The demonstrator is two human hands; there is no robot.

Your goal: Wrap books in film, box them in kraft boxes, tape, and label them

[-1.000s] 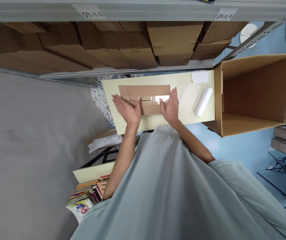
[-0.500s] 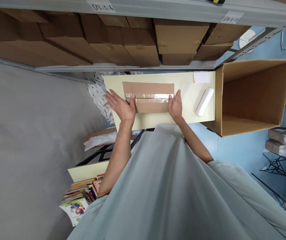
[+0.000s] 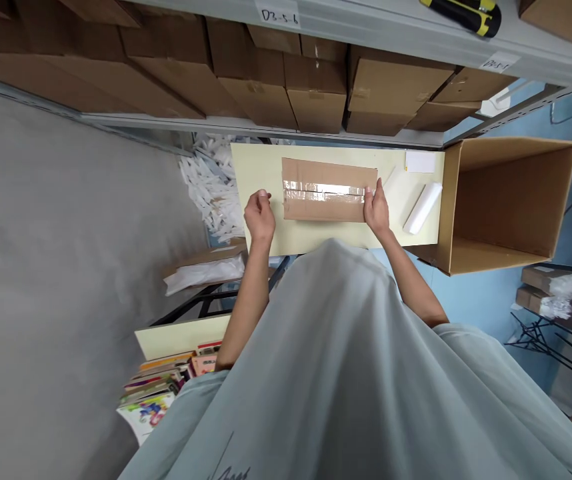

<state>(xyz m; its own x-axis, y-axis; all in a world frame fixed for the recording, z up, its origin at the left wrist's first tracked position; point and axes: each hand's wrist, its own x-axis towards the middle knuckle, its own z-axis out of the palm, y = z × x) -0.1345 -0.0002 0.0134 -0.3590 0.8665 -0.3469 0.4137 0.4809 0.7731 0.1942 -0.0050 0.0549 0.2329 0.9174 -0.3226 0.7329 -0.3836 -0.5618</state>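
A flat brown cardboard box lies on a pale yellow tabletop, with shiny clear tape along its middle seam. My right hand grips the box's right end, thumb on top and fingers along the outer side. Just left of the box, and apart from it, is my left hand with its fingers curled in and thumb pressed against them. Whatever may be inside those fingers is hidden. Right of the box lie a white roll and a white label or card.
A large open carton stands against the table's right end. Shelving with brown boxes and a black-and-yellow tool spans the far side. White paper strips are heaped at left; books are stacked lower left.
My left hand has come off the box's left end, and its spread fingers have curled shut. The box sits slightly further right, my right hand still on it. The view has shifted a little.
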